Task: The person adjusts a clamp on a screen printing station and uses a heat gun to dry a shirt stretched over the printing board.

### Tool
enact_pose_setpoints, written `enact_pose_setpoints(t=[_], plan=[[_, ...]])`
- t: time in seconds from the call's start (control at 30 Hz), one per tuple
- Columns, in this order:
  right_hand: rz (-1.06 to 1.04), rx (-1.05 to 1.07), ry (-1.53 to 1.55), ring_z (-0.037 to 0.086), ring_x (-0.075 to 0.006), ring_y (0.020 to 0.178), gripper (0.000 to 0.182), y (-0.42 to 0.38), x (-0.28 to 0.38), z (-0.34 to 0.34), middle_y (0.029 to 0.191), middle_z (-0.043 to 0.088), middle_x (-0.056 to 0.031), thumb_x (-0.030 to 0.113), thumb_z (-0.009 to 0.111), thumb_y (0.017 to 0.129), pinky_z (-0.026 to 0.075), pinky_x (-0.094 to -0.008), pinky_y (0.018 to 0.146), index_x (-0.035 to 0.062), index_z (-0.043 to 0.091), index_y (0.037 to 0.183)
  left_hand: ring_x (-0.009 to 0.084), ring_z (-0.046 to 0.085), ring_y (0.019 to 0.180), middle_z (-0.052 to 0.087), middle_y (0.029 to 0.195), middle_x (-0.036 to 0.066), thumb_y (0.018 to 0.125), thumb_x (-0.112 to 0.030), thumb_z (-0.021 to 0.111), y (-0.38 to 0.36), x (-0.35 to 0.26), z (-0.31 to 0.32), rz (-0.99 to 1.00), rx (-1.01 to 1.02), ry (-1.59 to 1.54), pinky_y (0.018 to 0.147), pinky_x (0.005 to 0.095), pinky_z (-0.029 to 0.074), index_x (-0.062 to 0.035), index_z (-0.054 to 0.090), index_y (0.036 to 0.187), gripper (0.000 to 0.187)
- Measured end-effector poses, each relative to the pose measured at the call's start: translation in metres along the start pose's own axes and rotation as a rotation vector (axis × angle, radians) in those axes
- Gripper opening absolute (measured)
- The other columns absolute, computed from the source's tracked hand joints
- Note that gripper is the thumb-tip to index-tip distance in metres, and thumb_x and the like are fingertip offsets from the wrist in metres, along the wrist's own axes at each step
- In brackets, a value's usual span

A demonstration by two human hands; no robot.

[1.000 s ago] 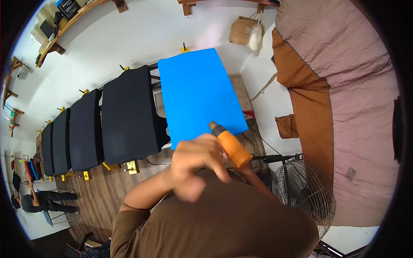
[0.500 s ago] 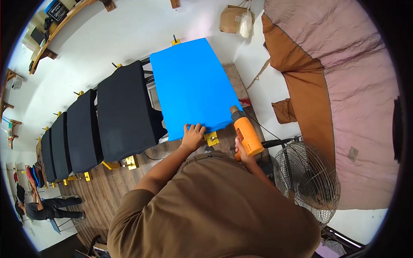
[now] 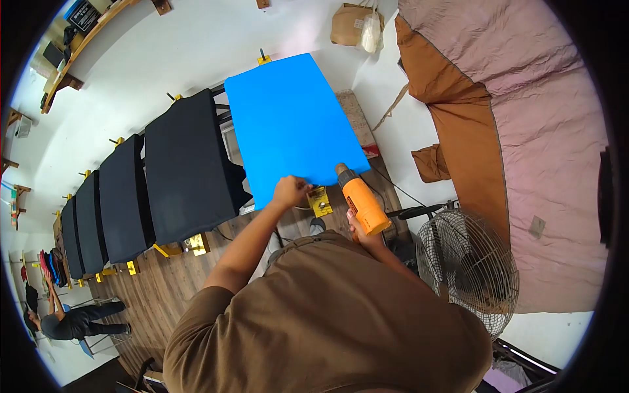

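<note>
Blue fabric is drawn smooth over a flat panel at the right end of a row, in front of the wearer, and its near edge is met by the left hand. The fingers of that hand are curled in at the edge; whether any cloth is pinched between them cannot be told. An orange heat gun is grasped by the right hand, with its dark nozzle aimed away from the body, toward the near edge of the blue fabric close to the right corner. Whether the cloth is touched by the nozzle cannot be made out.

Between the two hands, a yellow bracket is seen just beyond the near edge. To the left, four dark panels are lined up beside the blue one. On the right, a wire-caged fan is placed near the right forearm, with pink material and brown cloth spread behind it. At the far left, a person in dark clothing is seen standing on the plank floor.
</note>
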State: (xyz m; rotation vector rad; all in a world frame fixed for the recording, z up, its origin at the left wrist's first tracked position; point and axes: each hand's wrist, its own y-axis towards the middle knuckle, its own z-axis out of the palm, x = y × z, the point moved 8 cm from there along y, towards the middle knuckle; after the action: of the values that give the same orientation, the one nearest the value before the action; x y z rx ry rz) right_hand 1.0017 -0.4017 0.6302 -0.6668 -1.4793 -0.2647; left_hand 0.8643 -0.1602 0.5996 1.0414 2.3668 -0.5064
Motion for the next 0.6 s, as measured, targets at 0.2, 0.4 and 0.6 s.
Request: enact_pose_setpoints(t=[0.2,0.4,0.6], plan=[[0.037,0.027,0.014,0.056,-0.0067,0.061,0.028,0.006,-0.004,0.008,0.078,0.063,0.0032,0.033,0.074,0.100,0.044,-0.0261,0.055,0.0060,0.068,0.104,0.0370,0.074,0.092,0.078,0.093,0.015,0.092,-0.046,0.073,0.032,0.030,0.022,-0.180,0.215,-0.093,0.081,0.0485,0.059,-0.0120,0.082,0.092,0.036],[0.039,0.074,-0.034,0.054,-0.0050,0.064,0.022,0.003,-0.002,0.014,0.080,0.057,0.0047,0.027,0.072,0.101,0.044,-0.0241,0.057,0.0076,0.064,0.109,0.0364,0.074,0.095,0.078,0.097,0.015,0.092,-0.047,0.072,0.028,0.026,0.023,-0.223,0.183,0.006,0.080,0.0479,0.060,-0.0132,0.082,0.093,0.036],[0.036,0.031,-0.116,0.055,-0.0056,0.062,0.021,0.004,0.003,0.016,0.079,0.060,0.0041,0.025,0.074,0.100,0.044,-0.0253,0.056,0.0070,0.066,0.107,0.0334,0.070,0.094,0.072,0.101,0.010,0.088,-0.047,0.075,-0.030,-0.017,0.012,0.065,-0.086,0.133,0.088,0.0558,0.049,-0.0158,0.074,0.095,0.032]])
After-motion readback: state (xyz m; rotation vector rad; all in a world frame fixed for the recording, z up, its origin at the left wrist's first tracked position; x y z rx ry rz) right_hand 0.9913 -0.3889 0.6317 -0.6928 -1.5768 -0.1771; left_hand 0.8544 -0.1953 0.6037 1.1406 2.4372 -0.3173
